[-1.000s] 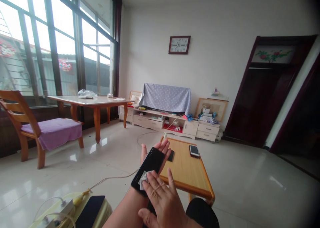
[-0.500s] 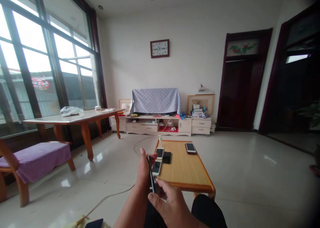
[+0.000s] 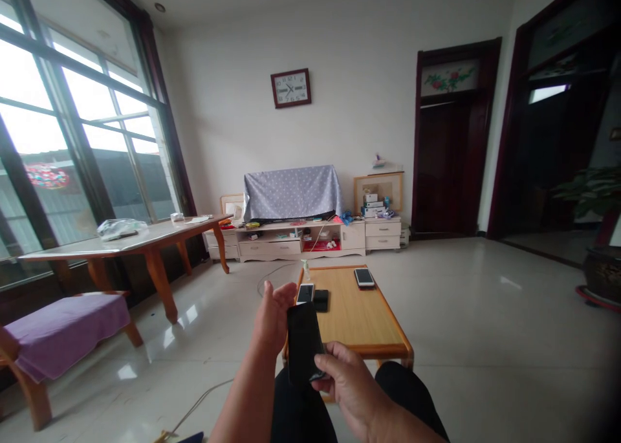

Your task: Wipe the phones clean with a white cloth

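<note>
**Black smartphone (image 3: 303, 343) stood upright btw both hands, over low wood tbl**

L hand (image 3: 274, 317) is raised, forearm angled up from bottom of frame, palm turned inward, fingers spread & apart, not curled round anything. Phone's long edge sits right beside or against that palm; can't tell if they actually touch. R hand (image 3: 349, 381) comes in from lower right, wrist low, thumb & fingers closed on phone's lower right corner, so that's the hand gripping it. Small pale scrap (image 3: 317, 377) shows at that corner, too small to tell what it is. Phone's dark face is toward the camera, screen unlit, top end up.

Phone is held above the near edge of low wood coffee table (image 3: 359, 313), which has an orange-brown rim. On it: white-framed phone (image 3: 305, 293) & black phone (image 3: 320, 299) side by side near left edge, a third phone (image 3: 363, 277) at far right, small pump bottle (image 3: 306, 270) at far left corner. Person's knees in black trousers (image 3: 405, 391) are below the hands. Thin pale cable (image 3: 204, 398) runs across tiled floor at left.

Further off: cream TV cabinet (image 3: 286, 242) under a dotted blue-grey cloth, wall clock (image 3: 290, 88), long wood table (image 3: 126, 242) by the windows.
</note>
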A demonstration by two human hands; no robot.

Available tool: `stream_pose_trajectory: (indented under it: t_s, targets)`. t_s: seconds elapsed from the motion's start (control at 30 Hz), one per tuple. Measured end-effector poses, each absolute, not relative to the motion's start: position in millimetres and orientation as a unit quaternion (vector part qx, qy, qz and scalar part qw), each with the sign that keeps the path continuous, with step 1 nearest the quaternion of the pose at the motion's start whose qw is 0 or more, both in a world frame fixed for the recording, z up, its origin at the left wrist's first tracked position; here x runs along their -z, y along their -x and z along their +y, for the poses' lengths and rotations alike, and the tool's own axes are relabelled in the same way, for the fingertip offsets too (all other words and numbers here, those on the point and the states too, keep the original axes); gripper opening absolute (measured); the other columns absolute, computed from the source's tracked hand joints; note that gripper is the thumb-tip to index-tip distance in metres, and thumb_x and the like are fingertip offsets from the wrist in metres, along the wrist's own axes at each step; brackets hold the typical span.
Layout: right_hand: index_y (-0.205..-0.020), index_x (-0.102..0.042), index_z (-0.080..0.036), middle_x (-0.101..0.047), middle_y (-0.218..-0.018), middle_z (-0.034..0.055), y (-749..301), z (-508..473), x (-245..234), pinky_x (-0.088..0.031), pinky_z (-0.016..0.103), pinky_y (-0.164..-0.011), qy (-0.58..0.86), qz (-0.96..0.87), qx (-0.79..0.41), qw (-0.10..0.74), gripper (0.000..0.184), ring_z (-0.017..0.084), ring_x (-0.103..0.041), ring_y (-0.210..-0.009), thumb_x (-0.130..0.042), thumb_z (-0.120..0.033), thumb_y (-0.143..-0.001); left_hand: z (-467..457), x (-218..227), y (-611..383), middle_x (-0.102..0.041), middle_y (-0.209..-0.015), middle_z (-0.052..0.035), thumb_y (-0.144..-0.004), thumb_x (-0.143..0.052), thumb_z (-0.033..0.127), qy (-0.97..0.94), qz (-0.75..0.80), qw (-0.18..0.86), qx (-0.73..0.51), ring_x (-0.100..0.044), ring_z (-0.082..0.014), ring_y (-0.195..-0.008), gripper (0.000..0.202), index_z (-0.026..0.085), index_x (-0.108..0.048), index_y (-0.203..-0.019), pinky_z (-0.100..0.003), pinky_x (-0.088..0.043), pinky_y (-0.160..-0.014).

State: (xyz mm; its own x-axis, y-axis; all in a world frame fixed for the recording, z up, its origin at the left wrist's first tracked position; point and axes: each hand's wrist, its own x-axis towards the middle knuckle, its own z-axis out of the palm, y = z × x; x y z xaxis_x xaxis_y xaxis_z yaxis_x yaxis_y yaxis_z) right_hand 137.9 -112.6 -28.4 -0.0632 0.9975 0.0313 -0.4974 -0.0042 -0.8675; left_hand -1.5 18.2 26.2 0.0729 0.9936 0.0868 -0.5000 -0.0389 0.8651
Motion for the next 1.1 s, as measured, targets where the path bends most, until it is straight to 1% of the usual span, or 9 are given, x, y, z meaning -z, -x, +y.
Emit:
stream_pose_trajectory:
  t_s: [0.13,0.3,0.5,0.63,0.77,0.83,0.9,1.0,1.1]
  targets:
    - [-0.099,-0.069,-0.017,-0.071,-0.095,0.0048,-138,-113,18,-0.052,0.023,-0.072,0.268,-0.319,-0.678,0.606,0.028,0.014,-0.066,-0.084,-0.078,-0.034,-0.08,22,-19,12,-0.065,-0.136,-0.0157,-0.095,-0.037,0.072,-0.308,0.185,0.708,-0.608,-0.053,-0.028,-0.137,0.071,0.016,-0.066,-0.127,-0.046,-0.036,-0.118]
    - [-0.096,-0.069,-0.016,-0.068,-0.088,0.0026,-122,-118,13,-0.051,0.022,-0.071,0.239,-0.291,-0.719,0.584,0.033,0.011,-0.061,-0.077,-0.086,-0.036,-0.076,19,8,0,-0.045,-0.156,-0.0174,-0.091,-0.037,0.078,-0.305,0.017,0.773,-0.555,-0.034,-0.032,-0.15,0.089,0.016,-0.039,-0.154,-0.052,-0.026,-0.124]
    - [-0.098,-0.071,-0.015,-0.065,-0.079,0.0011,-107,-117,27,-0.047,0.019,-0.06,0.258,-0.317,-0.734,0.542,0.04,0.008,-0.055,-0.066,-0.088,-0.042,-0.073,13,16,-11,-0.028,-0.166,-0.0108,-0.09,-0.028,0.081,-0.306,-0.09,0.799,-0.51,-0.017,-0.0299,-0.156,0.091,0.024,-0.021,-0.161,-0.054,-0.015,-0.126]
    - [-0.104,-0.07,-0.014,-0.065,-0.085,0.0028,-104,-118,34,-0.048,0.019,-0.06,0.261,-0.367,-0.736,0.506,0.046,0.009,-0.057,-0.068,-0.086,-0.047,-0.076,9,18,-8,-0.025,-0.167,-0.0104,-0.096,-0.024,0.073,-0.297,-0.105,0.812,-0.492,-0.018,-0.0285,-0.156,0.083,0.023,-0.017,-0.162,-0.051,-0.013,-0.127]
    - [-0.097,-0.068,-0.015,-0.065,-0.083,0.0033,-108,-118,42,-0.05,0.023,-0.06,0.297,-0.377,-0.726,0.493,0.044,0.012,-0.059,-0.07,-0.076,-0.055,-0.083,10,23,-2,-0.025,-0.167,-0.0107,-0.095,-0.028,0.073,-0.276,-0.107,0.8,-0.522,-0.02,-0.0267,-0.156,0.084,0.023,-0.017,-0.162,-0.047,-0.014,-0.128]
    - [-0.093,-0.066,-0.016,-0.065,-0.082,0.0031,-115,-116,44,-0.052,0.025,-0.062,0.343,-0.389,-0.679,0.519,0.038,0.014,-0.061,-0.072,-0.071,-0.054,-0.087,11,24,1,-0.026,-0.167,-0.0107,-0.093,-0.03,0.075,-0.267,-0.103,0.793,-0.539,-0.022,-0.0274,-0.155,0.087,0.023,-0.018,-0.162,-0.047,-0.016,-0.128]
    - [-0.094,-0.066,-0.018,-0.067,-0.084,0.0035,-122,-114,43,-0.055,0.028,-0.067,0.386,-0.445,-0.58,0.562,0.032,0.016,-0.063,-0.075,-0.064,-0.05,-0.093,12,23,4,-0.027,-0.167,-0.0102,-0.092,-0.031,0.077,-0.26,-0.096,0.79,-0.547,-0.023,-0.0283,-0.155,0.089,0.024,-0.018,-0.162,-0.048,-0.018,-0.127]
    - [-0.108,-0.067,-0.021,-0.072,-0.097,0.0062,-129,-113,37,-0.057,0.033,-0.084,0.401,-0.594,-0.34,0.609,0.023,0.019,-0.068,-0.088,-0.055,-0.04,-0.101,12,18,3,-0.029,-0.166,-0.01,-0.09,-0.028,0.08,-0.261,-0.09,0.79,-0.547,-0.023,-0.0296,-0.155,0.091,0.024,-0.019,-0.161,-0.051,-0.019,-0.126]
    - [-0.124,-0.064,-0.024,-0.071,-0.121,0.0079,-123,-118,32,-0.053,0.035,-0.101,0.335,-0.75,-0.091,0.563,0.026,0.019,-0.067,-0.111,-0.051,-0.022,-0.102,10,13,-2,-0.03,-0.165,-0.011,-0.089,-0.025,0.083,-0.275,-0.097,0.796,-0.531,-0.021,-0.0309,-0.155,0.094,0.022,-0.022,-0.161,-0.054,-0.018,-0.126]
